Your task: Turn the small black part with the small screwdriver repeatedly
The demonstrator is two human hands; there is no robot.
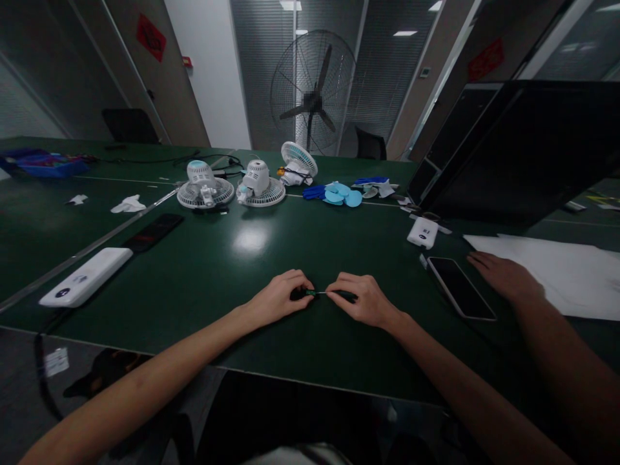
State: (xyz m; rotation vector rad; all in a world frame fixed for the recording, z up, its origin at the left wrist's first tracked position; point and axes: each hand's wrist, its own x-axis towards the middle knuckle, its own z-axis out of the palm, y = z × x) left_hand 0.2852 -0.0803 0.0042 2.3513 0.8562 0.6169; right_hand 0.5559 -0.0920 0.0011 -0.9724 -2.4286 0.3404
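Above the green table, my left hand [283, 297] pinches a small green piece [310, 292] that looks like a circuit board. Its far end is covered by my fingertips. My right hand [363, 298] is closed around a thin screwdriver [347, 295] with a dark handle. The metal shaft points left, and its tip meets or nearly meets the green piece; contact is too small to tell. Both hands are low over the near middle of the table, a short gap apart.
Small white fans [206, 192] stand at the back, beside light-blue fan blades [343, 194] and blue gloves. A white power bank [87, 278] lies left. On the right are a phone [460, 287], another person's hand [504, 274] on white paper [576, 278], and a large black panel [523, 148].
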